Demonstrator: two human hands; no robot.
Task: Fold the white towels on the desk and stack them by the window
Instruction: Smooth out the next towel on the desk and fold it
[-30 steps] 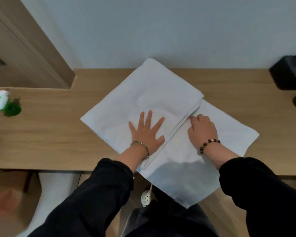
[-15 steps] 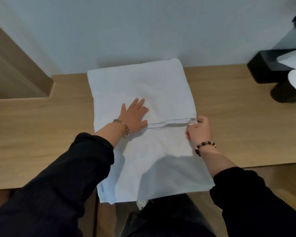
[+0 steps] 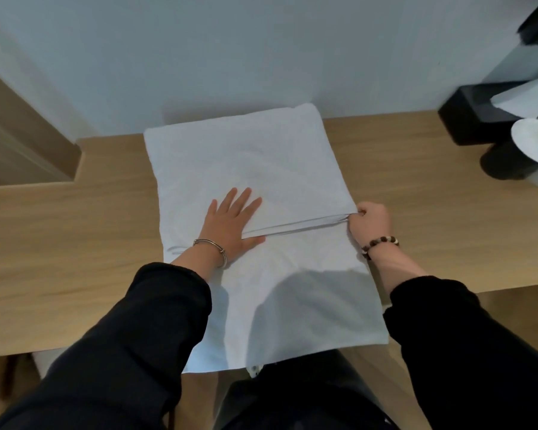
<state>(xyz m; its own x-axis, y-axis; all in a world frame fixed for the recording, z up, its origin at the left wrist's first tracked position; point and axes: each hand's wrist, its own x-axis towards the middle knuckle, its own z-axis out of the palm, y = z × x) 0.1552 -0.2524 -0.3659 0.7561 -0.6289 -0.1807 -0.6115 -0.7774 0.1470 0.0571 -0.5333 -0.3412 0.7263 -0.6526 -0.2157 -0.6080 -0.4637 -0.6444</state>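
A white towel [image 3: 249,162] lies across the wooden desk [image 3: 69,243], its far part folded over into a square against the wall. Its near part hangs over the desk's front edge toward my lap. My left hand [image 3: 230,225] presses flat with spread fingers on the folded layer near its front edge. My right hand [image 3: 368,225] pinches the right end of that folded edge, fingers curled round the cloth layers.
At the back right stand a black box [image 3: 479,110] holding white paper and a black cylinder with a white roll [image 3: 531,144]. A wooden panel [image 3: 19,144] juts in at the left. The pale wall runs right behind the towel.
The towel has turned from a diagonal lie to square with the desk. My left hand stays flat on the fold; my right hand has slid to the fold's right corner.
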